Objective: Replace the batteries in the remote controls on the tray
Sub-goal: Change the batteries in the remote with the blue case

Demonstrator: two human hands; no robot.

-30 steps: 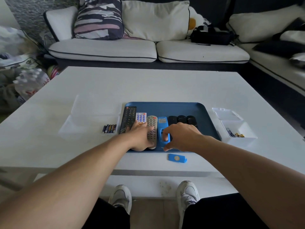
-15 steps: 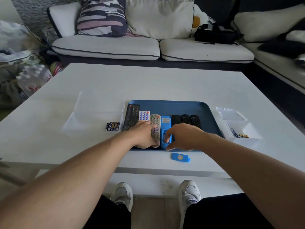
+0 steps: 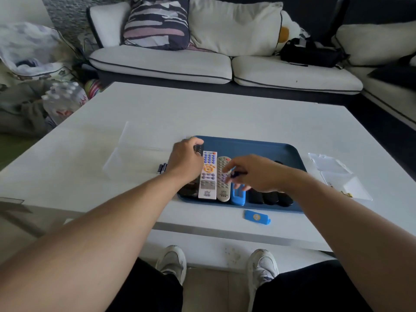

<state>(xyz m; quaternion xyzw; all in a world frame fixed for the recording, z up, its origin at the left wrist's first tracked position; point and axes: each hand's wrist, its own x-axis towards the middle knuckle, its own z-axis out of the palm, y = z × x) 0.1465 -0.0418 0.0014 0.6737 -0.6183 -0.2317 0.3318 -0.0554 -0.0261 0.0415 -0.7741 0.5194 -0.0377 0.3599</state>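
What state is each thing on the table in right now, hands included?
blue remote: on tray, battery bay open.
blue cover: off, lying on table in front of tray.
blue tray: holds the remotes.
left hand: resting on black remote.
right hand: pinching a small dark thing, apparently a battery.

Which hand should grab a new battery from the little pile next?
Probably the left hand: it sits right beside the small dark batteries left of the blue tray. The right hand is farther, pinching something dark.
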